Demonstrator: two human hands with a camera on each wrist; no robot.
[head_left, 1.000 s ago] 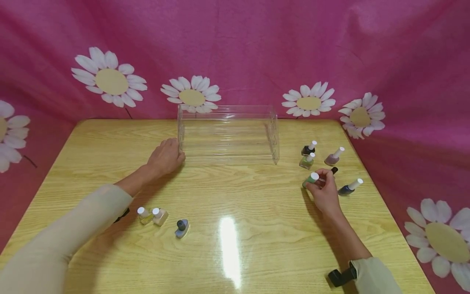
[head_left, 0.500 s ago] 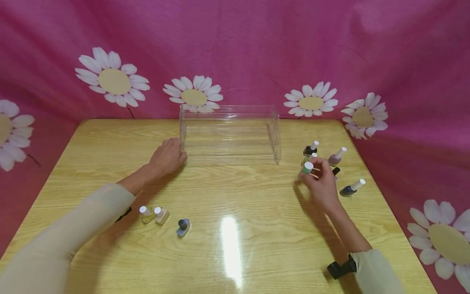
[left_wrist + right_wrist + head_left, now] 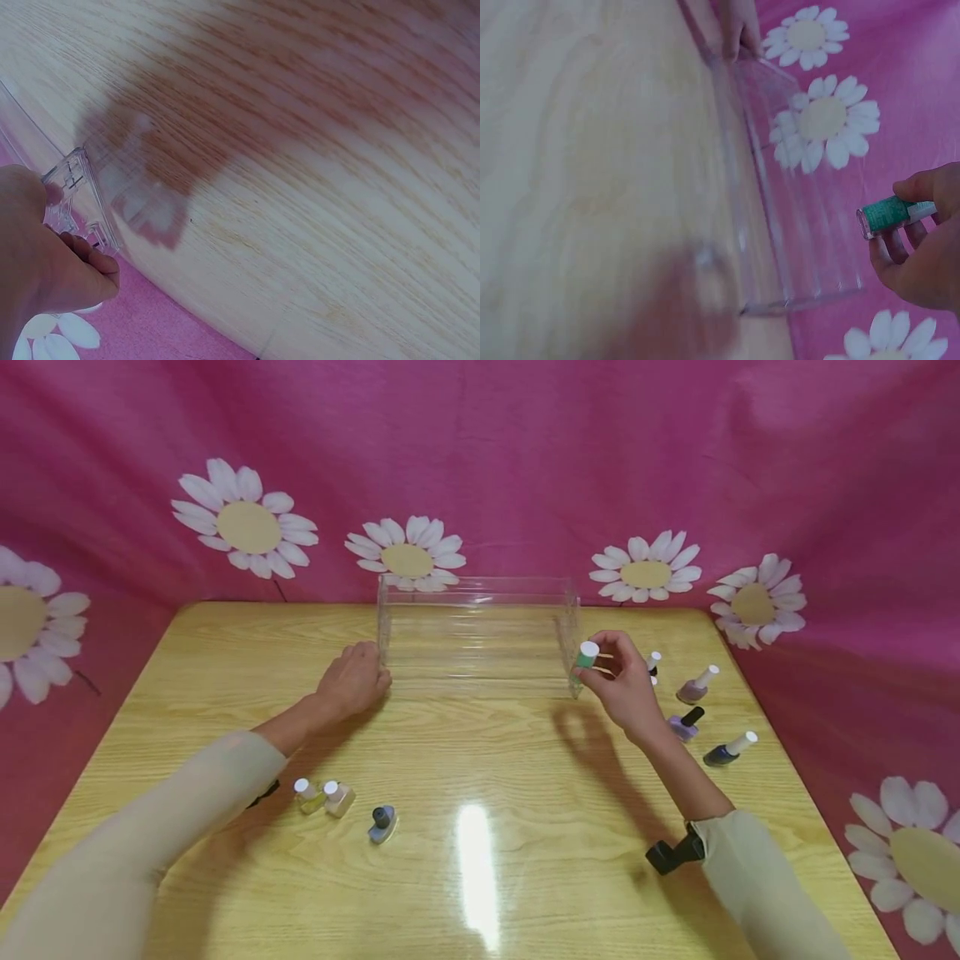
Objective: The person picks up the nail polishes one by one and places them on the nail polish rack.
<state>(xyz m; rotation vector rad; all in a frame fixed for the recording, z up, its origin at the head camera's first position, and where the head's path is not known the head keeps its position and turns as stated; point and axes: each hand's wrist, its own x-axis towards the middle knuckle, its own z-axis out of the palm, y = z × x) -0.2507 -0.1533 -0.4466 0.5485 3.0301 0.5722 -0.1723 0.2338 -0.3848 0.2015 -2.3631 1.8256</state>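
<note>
A clear plastic display rack [image 3: 480, 601] stands at the back of the table, its tiers see-through. My left hand [image 3: 352, 679] grips its left side panel; in the left wrist view, curled fingers wrap the panel's edge [image 3: 97, 196]. Between thumb and fingers, my right hand [image 3: 626, 689] pinches a green nail polish bottle [image 3: 586, 658] with a white cap. That bottle is raised above the table and overlaps the rack's right end in the head view. In the right wrist view the bottle [image 3: 886, 215] lies tilted, its clear base pointing toward the rack.
To the right stand a mauve polish [image 3: 693, 691], a purple one with black cap [image 3: 684, 727] and a dark blue one [image 3: 722, 755]. A black bottle [image 3: 654, 664] is partly hidden behind the right hand. Yellow [image 3: 309, 801], pale pink [image 3: 340, 802] and grey-blue [image 3: 383, 827] bottles stand front left.
My right hand has carried the green nail polish bottle up and left, from among the right-hand bottles to the rack's right end. The left hand keeps its grip on the rack.
</note>
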